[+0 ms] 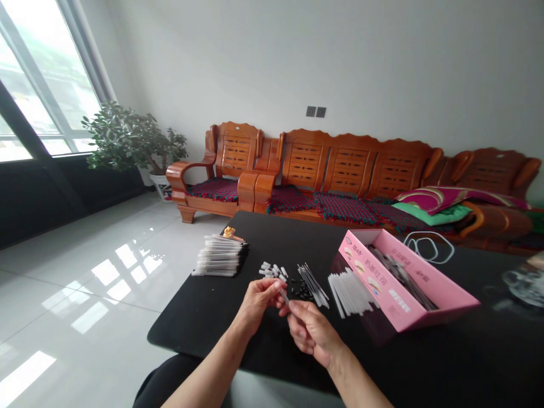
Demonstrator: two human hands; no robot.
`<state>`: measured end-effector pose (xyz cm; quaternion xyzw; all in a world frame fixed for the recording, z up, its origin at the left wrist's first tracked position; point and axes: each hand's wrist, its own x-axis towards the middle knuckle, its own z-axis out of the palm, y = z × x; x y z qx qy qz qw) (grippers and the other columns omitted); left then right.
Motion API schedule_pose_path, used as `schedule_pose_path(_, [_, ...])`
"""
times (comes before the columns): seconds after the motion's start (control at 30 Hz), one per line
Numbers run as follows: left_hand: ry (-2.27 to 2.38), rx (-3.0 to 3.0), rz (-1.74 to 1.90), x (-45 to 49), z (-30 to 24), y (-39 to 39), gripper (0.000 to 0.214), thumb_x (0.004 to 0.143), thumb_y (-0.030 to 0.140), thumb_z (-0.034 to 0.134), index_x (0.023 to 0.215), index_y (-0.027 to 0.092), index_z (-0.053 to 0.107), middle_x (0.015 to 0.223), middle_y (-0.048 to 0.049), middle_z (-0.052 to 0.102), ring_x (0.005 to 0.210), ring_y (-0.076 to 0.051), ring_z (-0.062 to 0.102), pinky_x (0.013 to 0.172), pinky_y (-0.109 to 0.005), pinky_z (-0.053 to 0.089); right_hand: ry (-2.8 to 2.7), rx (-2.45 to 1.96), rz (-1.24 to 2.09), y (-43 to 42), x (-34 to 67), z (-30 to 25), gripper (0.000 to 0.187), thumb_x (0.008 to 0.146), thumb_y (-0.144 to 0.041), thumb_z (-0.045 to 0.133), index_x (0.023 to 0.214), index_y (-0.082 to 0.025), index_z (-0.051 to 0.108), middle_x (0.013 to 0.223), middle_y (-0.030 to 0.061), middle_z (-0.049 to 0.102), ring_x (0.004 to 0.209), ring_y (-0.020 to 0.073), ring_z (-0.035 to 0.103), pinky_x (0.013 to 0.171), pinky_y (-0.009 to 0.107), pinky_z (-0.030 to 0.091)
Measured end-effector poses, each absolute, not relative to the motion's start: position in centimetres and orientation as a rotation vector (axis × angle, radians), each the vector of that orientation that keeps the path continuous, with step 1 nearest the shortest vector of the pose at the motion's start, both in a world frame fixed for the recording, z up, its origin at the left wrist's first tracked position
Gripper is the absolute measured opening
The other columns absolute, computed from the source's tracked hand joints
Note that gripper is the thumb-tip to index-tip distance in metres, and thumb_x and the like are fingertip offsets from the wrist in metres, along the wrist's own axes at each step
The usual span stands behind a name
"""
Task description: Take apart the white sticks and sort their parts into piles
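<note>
Left hand: pinches a stick
Right hand: pinches it too
Stick pile: maybe done
White bits: seem left

The person's left hand and right hand sit close together just below the frame's middle, fingers curled and thumbs pressed in a pinch. The bare left forearm slants up from the bottom edge, left of centre; the bare right forearm rises from the lower right. A dark-clothed leg shows at lower left.
</note>
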<state>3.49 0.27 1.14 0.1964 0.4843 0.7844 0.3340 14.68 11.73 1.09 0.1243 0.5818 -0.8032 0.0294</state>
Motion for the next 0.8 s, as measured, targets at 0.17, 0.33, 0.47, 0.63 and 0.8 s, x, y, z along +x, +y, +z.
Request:
schedule_pose_path(0.17, [1.315,0.454,2.124,3.6,0.8,0.7,0.031,0.071,0.037,0.073,0.080,0.008,0.071,0.061,-0.0033,0.061,0.052,-0.009,0.053,0.055,-0.020,0.044,2.951,0.362,-1.746,11.7,14.4,1.8,0.039,0.092,-0.047,0.039,0.073,-0.018,0.057,0.049,-0.0037,0.044,0.045,0.0082,0.039,0.047,0.022,0.027])
schedule_pose_path(0.33, [1.304,0.471,2.181,3.9,0.9,1.0,0.031,0.076,0.037,0.069,0.086,0.008,0.070,0.067,-0.0037,0.062,0.056,-0.008,0.053,0.061,-0.021,0.045,3.375,0.437,-1.159,11.4,14.5,1.8,0.038,0.095,-0.041,0.033,0.079,-0.019,0.059,0.064,0.0044,0.061,0.056,0.0126,0.053,0.055,0.025,0.031])
schedule_pose_path(0.47, [1.247,0.551,2.077,3.4,1.2,0.5,0.032,0.075,0.038,0.070,0.087,0.008,0.070,0.065,-0.0041,0.062,0.054,-0.008,0.052,0.057,-0.021,0.043,2.657,0.421,-1.915,11.7,14.9,1.6,0.046,0.092,-0.053,0.031,0.086,-0.016,0.058,0.052,-0.0003,0.056,0.036,0.0078,0.039,0.040,0.021,0.026])
schedule_pose_path(0.63, [1.234,0.554,2.046,3.4,1.4,0.3,0.032,0.076,0.038,0.070,0.087,0.008,0.069,0.063,-0.0038,0.062,0.052,-0.007,0.052,0.054,-0.019,0.042,2.027,0.353,-2.260,12.1,15.2,2.0,0.047,0.088,-0.057,0.037,0.097,-0.015,0.057,0.043,-0.0104,0.037,0.029,0.0042,0.016,0.032,0.019,0.018])
schedule_pose_path(0.8, [1.297,0.425,2.142,3.0,1.3,0.4,0.033,0.071,0.037,0.073,0.085,0.007,0.071,0.065,-0.0041,0.064,0.054,-0.008,0.055,0.058,-0.020,0.047,3.191,0.354,-1.348,11.3,14.8,2.7,0.035,0.094,-0.040,0.036,0.078,-0.017,0.058,0.053,-0.0016,0.050,0.045,0.0085,0.044,0.049,0.022,0.026])
